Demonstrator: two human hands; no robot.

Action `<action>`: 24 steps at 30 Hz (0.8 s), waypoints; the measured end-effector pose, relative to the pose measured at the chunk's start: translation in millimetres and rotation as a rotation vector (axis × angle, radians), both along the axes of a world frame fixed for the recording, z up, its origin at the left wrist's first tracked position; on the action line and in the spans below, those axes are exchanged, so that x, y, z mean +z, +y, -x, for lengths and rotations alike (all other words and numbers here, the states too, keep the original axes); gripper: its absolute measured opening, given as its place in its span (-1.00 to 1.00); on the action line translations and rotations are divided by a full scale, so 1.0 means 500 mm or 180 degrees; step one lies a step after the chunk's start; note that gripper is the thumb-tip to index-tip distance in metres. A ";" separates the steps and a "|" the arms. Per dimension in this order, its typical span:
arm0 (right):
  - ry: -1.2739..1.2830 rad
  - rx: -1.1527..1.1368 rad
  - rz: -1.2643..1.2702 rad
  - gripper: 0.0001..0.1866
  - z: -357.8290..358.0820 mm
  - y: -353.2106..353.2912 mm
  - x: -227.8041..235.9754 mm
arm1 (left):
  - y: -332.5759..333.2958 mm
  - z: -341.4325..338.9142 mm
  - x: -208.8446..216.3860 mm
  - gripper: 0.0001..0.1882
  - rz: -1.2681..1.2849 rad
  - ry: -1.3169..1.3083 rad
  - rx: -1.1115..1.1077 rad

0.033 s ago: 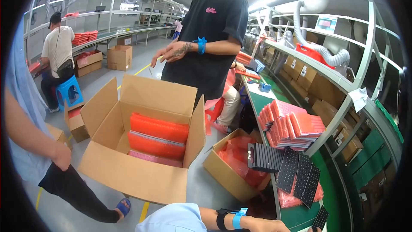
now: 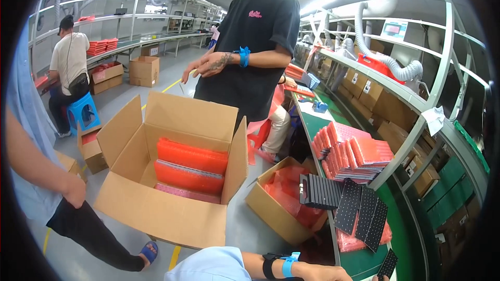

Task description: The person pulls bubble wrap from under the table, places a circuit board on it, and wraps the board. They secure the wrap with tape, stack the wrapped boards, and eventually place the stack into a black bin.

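Note:
My left forearm, in a light blue sleeve with a black band and a blue wrist strap, reaches right along the lower edge. Only the back of my left hand (image 2: 325, 273) shows; its fingers are cut off by the edge. Just right of it, the fingertips of my right hand (image 2: 384, 278) pinch the lower end of a small black board (image 2: 387, 264) with pale dots. Beyond it, larger black dotted boards (image 2: 359, 213) lie on red bubble-wrap packs (image 2: 346, 240) on the green bench (image 2: 359, 264). A dark ribbed stack (image 2: 319, 191) sits beside them, over the bench edge.
An open carton (image 2: 161, 218) holding red bubble-wrapped packs (image 2: 191, 156) stands ahead. Another carton (image 2: 281, 229) with red wrap is beside the bench. More wrapped packs (image 2: 354, 151) are piled farther along. A person in black (image 2: 255, 36) stands beyond; another in light blue (image 2: 31, 166) stands left.

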State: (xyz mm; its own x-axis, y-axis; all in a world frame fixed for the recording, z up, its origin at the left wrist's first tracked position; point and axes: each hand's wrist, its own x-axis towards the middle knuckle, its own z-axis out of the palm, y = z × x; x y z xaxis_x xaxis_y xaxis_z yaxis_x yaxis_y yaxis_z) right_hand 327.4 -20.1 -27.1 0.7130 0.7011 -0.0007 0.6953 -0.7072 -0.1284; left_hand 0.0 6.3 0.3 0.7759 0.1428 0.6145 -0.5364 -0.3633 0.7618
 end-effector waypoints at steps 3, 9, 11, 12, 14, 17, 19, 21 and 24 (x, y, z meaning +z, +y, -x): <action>0.0035 -0.0027 0.0085 -0.21 0.002 -0.014 -0.013 | -0.016 -0.008 0.006 -0.71 0.0044 -0.0005 0.0137; -0.0070 -0.0188 -0.0001 -0.16 0.036 -0.032 -0.012 | -0.029 -0.016 0.028 -0.63 -0.0083 0.0285 0.0075; -0.0095 -0.0191 -0.0006 -0.15 0.034 -0.033 -0.014 | -0.030 -0.017 0.031 -0.62 -0.0146 0.0329 0.0069; -0.0120 -0.0199 -0.0125 -0.16 0.031 -0.036 -0.015 | -0.032 -0.019 0.032 -0.61 -0.0078 0.0268 0.0075; -0.0170 -0.0216 -0.0359 -0.17 0.028 -0.044 -0.014 | -0.036 -0.021 0.034 -0.59 0.0062 0.0144 0.0088; -0.0116 0.0118 -0.0747 -0.21 0.032 -0.067 0.026 | -0.038 -0.024 0.034 -0.60 0.0024 0.0156 0.0085; -0.0081 0.0279 -0.0940 -0.23 0.037 -0.091 0.052 | -0.040 -0.028 0.036 -0.60 0.0006 0.0170 0.0078; -0.0392 0.0638 -0.1495 -0.29 0.047 -0.118 0.071 | -0.040 -0.033 0.039 -0.60 -0.0061 0.0171 0.0049; -0.0552 0.0887 -0.1923 -0.35 0.054 -0.162 0.093 | -0.041 -0.038 0.045 -0.60 -0.0110 0.0186 0.0017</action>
